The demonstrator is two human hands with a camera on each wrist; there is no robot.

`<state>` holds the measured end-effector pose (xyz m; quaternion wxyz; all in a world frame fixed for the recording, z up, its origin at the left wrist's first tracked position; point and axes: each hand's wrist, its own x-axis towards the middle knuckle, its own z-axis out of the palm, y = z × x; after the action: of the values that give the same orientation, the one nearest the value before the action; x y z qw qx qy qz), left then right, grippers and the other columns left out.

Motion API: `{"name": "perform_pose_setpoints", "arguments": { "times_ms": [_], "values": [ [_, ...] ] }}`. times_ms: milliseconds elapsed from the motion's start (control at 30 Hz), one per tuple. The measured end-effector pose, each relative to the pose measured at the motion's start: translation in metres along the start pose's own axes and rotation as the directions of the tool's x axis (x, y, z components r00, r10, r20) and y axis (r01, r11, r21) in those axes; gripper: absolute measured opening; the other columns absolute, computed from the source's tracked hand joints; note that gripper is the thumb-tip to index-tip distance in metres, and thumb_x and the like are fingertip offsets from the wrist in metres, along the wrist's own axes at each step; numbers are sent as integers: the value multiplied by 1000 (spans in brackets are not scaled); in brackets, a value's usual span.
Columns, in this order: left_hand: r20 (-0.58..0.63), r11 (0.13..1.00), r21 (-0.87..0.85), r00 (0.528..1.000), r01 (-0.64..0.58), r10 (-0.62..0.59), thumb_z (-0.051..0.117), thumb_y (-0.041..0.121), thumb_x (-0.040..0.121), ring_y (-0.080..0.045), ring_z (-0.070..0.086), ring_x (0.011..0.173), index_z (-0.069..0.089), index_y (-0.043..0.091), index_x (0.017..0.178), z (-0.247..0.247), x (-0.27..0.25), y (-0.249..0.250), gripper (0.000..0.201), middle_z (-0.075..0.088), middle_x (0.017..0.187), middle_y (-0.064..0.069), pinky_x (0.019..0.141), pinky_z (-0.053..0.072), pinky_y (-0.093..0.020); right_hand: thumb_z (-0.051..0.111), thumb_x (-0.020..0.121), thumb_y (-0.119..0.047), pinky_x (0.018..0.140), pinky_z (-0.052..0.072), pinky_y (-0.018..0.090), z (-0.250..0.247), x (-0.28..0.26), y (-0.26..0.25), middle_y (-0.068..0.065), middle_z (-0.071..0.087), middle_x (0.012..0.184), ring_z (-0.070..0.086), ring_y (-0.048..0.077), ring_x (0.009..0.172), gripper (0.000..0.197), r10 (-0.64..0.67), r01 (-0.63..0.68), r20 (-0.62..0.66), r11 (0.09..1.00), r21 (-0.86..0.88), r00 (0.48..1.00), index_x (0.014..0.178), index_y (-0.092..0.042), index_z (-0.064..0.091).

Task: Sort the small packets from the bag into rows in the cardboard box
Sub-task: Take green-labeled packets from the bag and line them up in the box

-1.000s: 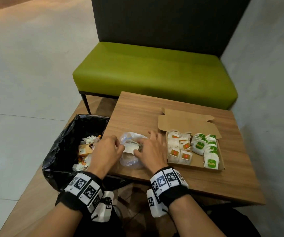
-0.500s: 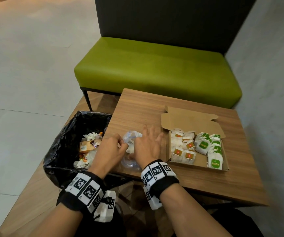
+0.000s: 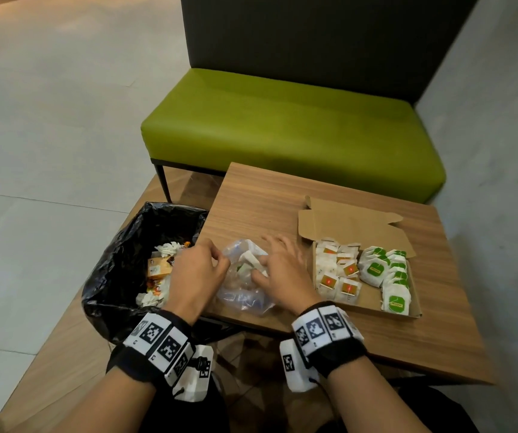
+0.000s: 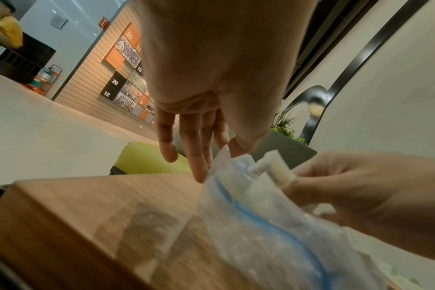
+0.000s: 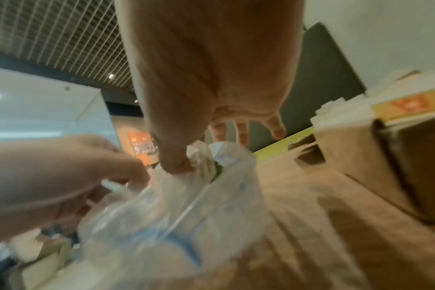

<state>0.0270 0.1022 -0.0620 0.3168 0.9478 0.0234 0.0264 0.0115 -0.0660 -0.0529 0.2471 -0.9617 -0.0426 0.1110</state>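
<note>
At frame centre, the left hand (image 3: 196, 273) pinches the rim of the clear bag (image 3: 245, 295) while the right hand (image 3: 279, 273) pinches a packet (image 3: 253, 259) inside. Advisable: steady the rim, lift clear, then carry rightward to the cardboard box (image 3: 373, 300).

The right hand (image 3: 278, 273) has turned its thumb into the mouth of the clear plastic bag (image 3: 245, 292), pinching a white packet (image 3: 253, 260) that now pokes out. The left hand (image 3: 196, 273) has shifted its grip to the bag's upper edge.
</note>
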Motion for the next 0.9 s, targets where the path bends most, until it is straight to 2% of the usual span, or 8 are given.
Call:
{"name": "perform_pose_setpoints", "arguments": {
  "times_ms": [67, 200, 300, 400, 533, 633, 733, 900],
  "values": [
    [-25, 1000, 10, 1000, -1, 1, 63, 29, 85, -19, 60, 62, 59, 19, 76, 0, 2, 1, 14, 66, 68, 1, 60, 47, -32, 63, 93, -33, 122, 16, 53, -9, -6, 8, -12, 31, 159, 16, 15, 149, 18, -7, 18, -49, 971, 237, 999, 76, -29, 68],
    [-55, 999, 21, 998, 35, -33, 62, 27, 86, -25, 64, 72, 63, 14, 80, -2, 6, 7, 13, 68, 75, -3, 65, 48, -34, 64, 95, -22, 106, 47, 37, -27, -16, 23, -16, 49, 142, 47, 1, 127, 18, 13, 140, -255, 808, 572, 967, 108, -17, 76],
    [-78, 995, -39, 992, 97, -100, 61, 26, 88, -27, 62, 79, 64, 12, 87, -3, 14, 10, 14, 68, 83, -5, 69, 47, -34, 64, 96, -21, 95, 54, 39, -37, -21, 31, -11, 64, 125, 59, 4, 113, 18, 64, 194, -385, 781, 594, 921, 105, -16, 78],
    [-52, 989, -90, 991, 117, -122, 59, 30, 93, -25, 62, 88, 64, 9, 107, -2, 22, 14, 25, 69, 102, -10, 75, 46, -34, 63, 96, -26, 86, 54, 41, -33, -28, 37, -8, 69, 111, 62, 7, 97, 17, 147, 84, -425, 873, 480, 893, 102, -19, 77],
    [-64, 999, 14, 997, 33, -32, 59, 40, 93, -28, 60, 107, 52, 11, 127, 7, 15, 18, 45, 56, 125, -8, 87, 48, -42, 54, 99, -37, 88, 50, 28, -9, -38, 35, -6, 58, 130, 54, 8, 108, 30, 132, -119, -356, 991, 58, 925, 118, -19, 69],
    [-98, 998, -25, 993, -63, 60, 61, 37, 91, -16, 60, 81, 57, 19, 102, 13, -5, 24, 21, 60, 95, 2, 68, 50, -33, 59, 97, -28, 100, 48, 38, 17, -43, 26, 3, 50, 145, 45, 24, 130, 34, 83, -161, -300, 956, -245, 950, 128, -15, 65],
    [3, 996, -18, 996, -84, 84, 61, 28, 90, -10, 56, 60, 60, 20, 74, 18, -19, 29, 18, 58, 64, 8, 55, 37, -26, 71, 85, -22, 108, 40, 52, 37, -44, 17, 16, 54, 139, 44, 37, 131, 29, 74, -181, -257, 889, -422, 963, 111, -9, 73],
    [295, 999, 29, 955, -36, 26, 63, 28, 84, -13, 61, 64, 60, 21, 66, 35, -28, 19, 20, 62, 63, 5, 57, 47, -31, 69, 78, -49, 120, 13, 59, 45, -56, 27, 20, 47, 145, 37, 40, 139, 54, 48, -120, -161, 871, -477, 986, 120, -16, 69]
  ]
}}
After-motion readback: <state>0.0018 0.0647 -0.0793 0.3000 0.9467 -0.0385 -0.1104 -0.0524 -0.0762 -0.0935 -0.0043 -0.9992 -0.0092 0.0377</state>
